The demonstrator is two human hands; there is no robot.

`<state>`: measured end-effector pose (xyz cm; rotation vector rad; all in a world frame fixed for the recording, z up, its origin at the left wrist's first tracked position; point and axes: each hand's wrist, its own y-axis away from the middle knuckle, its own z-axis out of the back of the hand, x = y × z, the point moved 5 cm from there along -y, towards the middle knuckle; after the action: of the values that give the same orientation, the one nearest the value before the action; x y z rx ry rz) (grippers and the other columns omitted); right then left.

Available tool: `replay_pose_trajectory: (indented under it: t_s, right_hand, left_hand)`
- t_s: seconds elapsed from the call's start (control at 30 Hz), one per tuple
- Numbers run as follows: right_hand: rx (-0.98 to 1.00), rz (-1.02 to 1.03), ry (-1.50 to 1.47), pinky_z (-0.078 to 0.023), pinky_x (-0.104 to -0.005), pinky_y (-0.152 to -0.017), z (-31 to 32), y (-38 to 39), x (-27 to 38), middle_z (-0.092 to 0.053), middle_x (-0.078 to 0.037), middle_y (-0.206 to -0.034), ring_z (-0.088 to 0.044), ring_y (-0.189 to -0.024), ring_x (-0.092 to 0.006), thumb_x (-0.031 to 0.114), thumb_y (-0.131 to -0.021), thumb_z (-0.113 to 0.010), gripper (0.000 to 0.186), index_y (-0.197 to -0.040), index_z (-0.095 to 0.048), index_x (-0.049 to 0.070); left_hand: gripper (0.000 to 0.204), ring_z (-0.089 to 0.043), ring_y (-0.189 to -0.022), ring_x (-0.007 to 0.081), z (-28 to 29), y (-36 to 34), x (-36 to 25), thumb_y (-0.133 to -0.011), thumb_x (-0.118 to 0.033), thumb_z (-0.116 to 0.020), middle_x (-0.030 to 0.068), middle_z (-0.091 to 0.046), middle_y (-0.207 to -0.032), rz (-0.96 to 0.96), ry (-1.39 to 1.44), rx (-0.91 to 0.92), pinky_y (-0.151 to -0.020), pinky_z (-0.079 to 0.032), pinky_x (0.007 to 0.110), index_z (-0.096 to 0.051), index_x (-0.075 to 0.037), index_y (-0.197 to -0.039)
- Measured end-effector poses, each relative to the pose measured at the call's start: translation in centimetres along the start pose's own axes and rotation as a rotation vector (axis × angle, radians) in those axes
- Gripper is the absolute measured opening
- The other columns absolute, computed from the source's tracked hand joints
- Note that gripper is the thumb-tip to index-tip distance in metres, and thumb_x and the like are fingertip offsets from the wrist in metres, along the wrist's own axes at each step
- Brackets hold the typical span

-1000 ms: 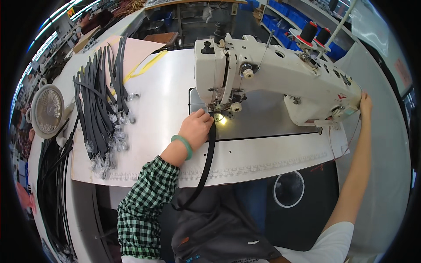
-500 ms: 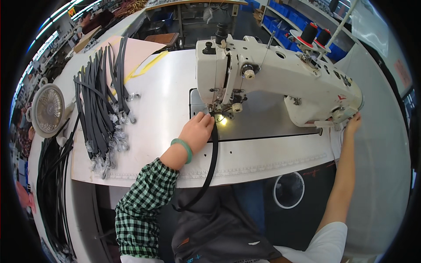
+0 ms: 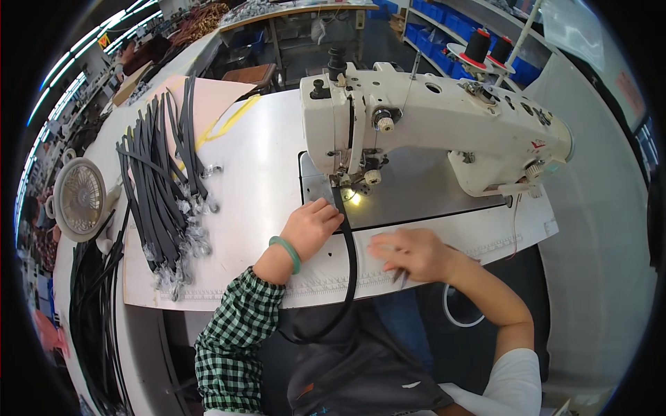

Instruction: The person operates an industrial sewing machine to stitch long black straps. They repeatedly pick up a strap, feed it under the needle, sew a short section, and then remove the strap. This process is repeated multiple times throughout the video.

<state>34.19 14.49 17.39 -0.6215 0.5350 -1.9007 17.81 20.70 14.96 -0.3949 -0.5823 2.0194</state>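
A long black strap [image 3: 351, 258] runs from under the presser foot of the white sewing machine [image 3: 416, 114] and hangs over the table's front edge towards my lap. My left hand [image 3: 310, 232], wearing a green bangle, has its fingers bent and pressed on the strap just in front of the needle area. Right of the strap, my right hand [image 3: 416, 255] hovers over the table front, partly smeared by motion. A slim pointed tool [image 3: 400, 276] sticks out below its curled fingers; its kind is unclear. The machine's lamp lights the stitching spot.
A bundle of black straps [image 3: 154, 201] with clear-wrapped ends lies on the table's left. More dark strips [image 3: 87, 312] hang beyond the left edge, below a round metal strainer-like bowl [image 3: 80, 197]. Thread spools [image 3: 477, 48] stand behind the machine. A ruler strip [image 3: 229, 297] lines the front edge.
My right hand has come from the machine's far right end to the table front beside the strap. My left hand has moved slightly nearer along the strap, away from the needle.
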Motion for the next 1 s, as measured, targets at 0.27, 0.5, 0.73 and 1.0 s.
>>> replay_pose_trajectory:
  t_s: [0.27,0.5,0.73,1.0]
  right_hand:
    - [0.109,0.108,-0.072,-0.047,-0.0274,-0.055,-4.6,-2.3,-0.1,-0.057,0.001,-0.091,-0.05,-0.071,-0.0147,0.023,-0.071,-0.063,0.02,-0.083,-0.057,0.008]
    - [0.103,0.068,-0.089,-0.045,-0.0271,-0.054,-4.4,-1.7,-0.2,-0.058,0.0,-0.099,-0.05,-0.067,-0.0151,0.024,-0.069,-0.064,0.023,-0.086,-0.059,0.009]
    - [0.101,0.055,-0.125,-0.046,-0.0276,-0.054,-4.4,-2.4,-0.1,-0.06,-0.003,-0.097,-0.052,-0.067,-0.0172,0.021,-0.069,-0.066,0.025,-0.089,-0.061,0.005]
    - [0.17,-0.039,-0.162,-0.047,-0.0274,-0.058,-3.8,-2.1,-0.4,-0.058,-0.003,-0.103,-0.053,-0.07,-0.0182,0.016,-0.069,-0.068,0.03,-0.096,-0.06,0.006]
  left_hand:
    - [0.022,-0.057,-0.081,0.0194,-0.1,0.7,0.7,-0.062,-0.001,-0.061,0.0056,-0.061,-0.086,0.141,0.051,-0.02,-0.068,-0.049,0.029,-0.064,-0.002,-0.084]
    - [0.029,-0.057,-0.088,0.023,0.0,0.2,1.1,-0.063,0.004,-0.055,0.0087,-0.062,-0.097,0.218,0.037,-0.006,-0.077,-0.048,0.032,-0.063,-0.001,-0.091]
    - [0.028,-0.057,-0.086,0.0215,0.0,0.4,5.0,-0.061,0.004,-0.053,0.0062,-0.063,-0.092,0.152,0.135,0.072,-0.077,-0.045,0.032,-0.065,-0.005,-0.084]
    - [0.049,-0.023,-0.127,0.0336,-7.2,-7.2,17.1,-0.076,-0.031,-0.052,0.0177,-0.033,-0.133,0.852,-0.047,0.249,-0.096,-0.019,0.06,-0.048,-0.009,-0.119]
